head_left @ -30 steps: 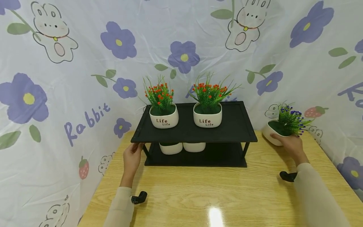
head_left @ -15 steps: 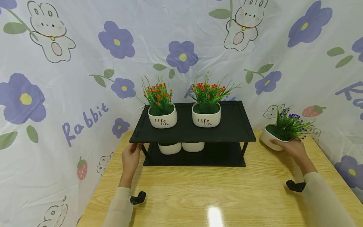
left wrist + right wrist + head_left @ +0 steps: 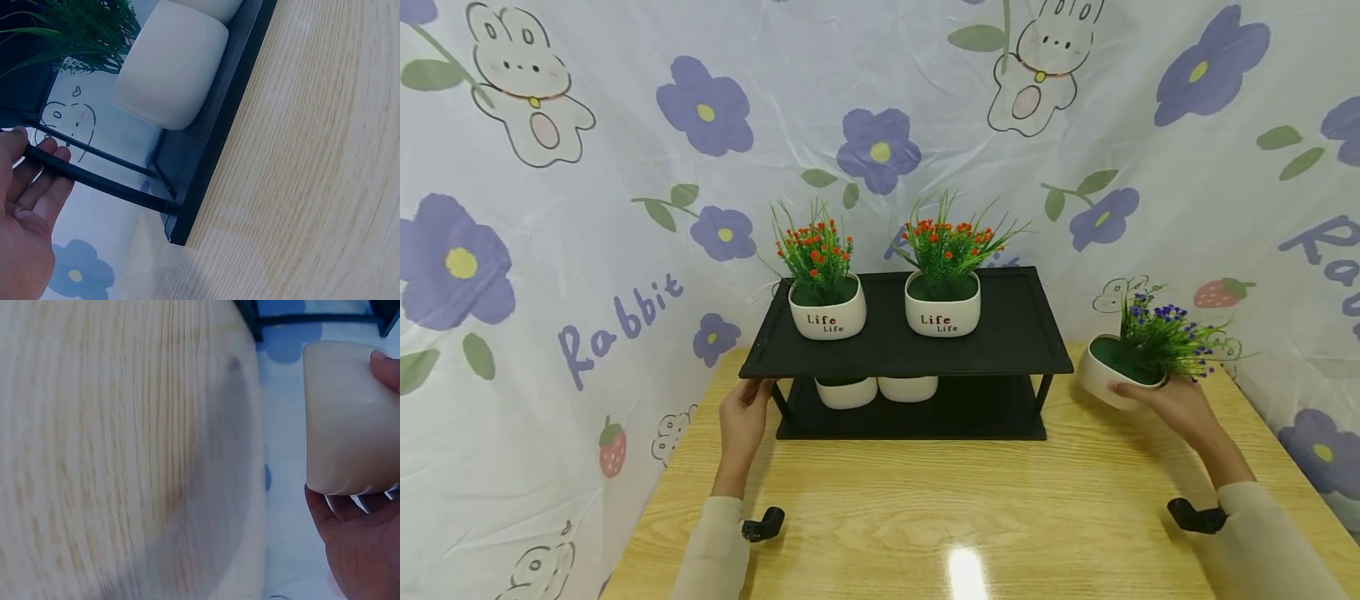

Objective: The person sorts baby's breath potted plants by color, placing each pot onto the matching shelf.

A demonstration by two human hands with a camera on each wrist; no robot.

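My right hand (image 3: pixel 1180 408) grips a white pot (image 3: pixel 1105 379) of purple flowers (image 3: pixel 1172 325) at the table's right. The pot tilts, and in the right wrist view the thumb lies on one side of the white pot (image 3: pixel 350 419) with fingers round the other. At the left end of a black two-tier shelf (image 3: pixel 880 354), my left hand (image 3: pixel 745 425) holds the corner post (image 3: pixel 106 181) between thumb and fingers. Two white pots with orange flowers, a left one (image 3: pixel 827 318) and a right one (image 3: pixel 943 317), stand on the top tier.
On the lower tier are two more white pots, a left one (image 3: pixel 847 393) and a right one (image 3: pixel 908 388), partly hidden by the top board. The shelf stands on a wooden table (image 3: pixel 880 508). A printed cloth (image 3: pixel 625 208) hangs behind and at the sides.
My right hand has drawn the purple-flowered pot slightly toward me, and its forearm has swung to the right. The left hand stays on the shelf post. The whole view has shifted a little.
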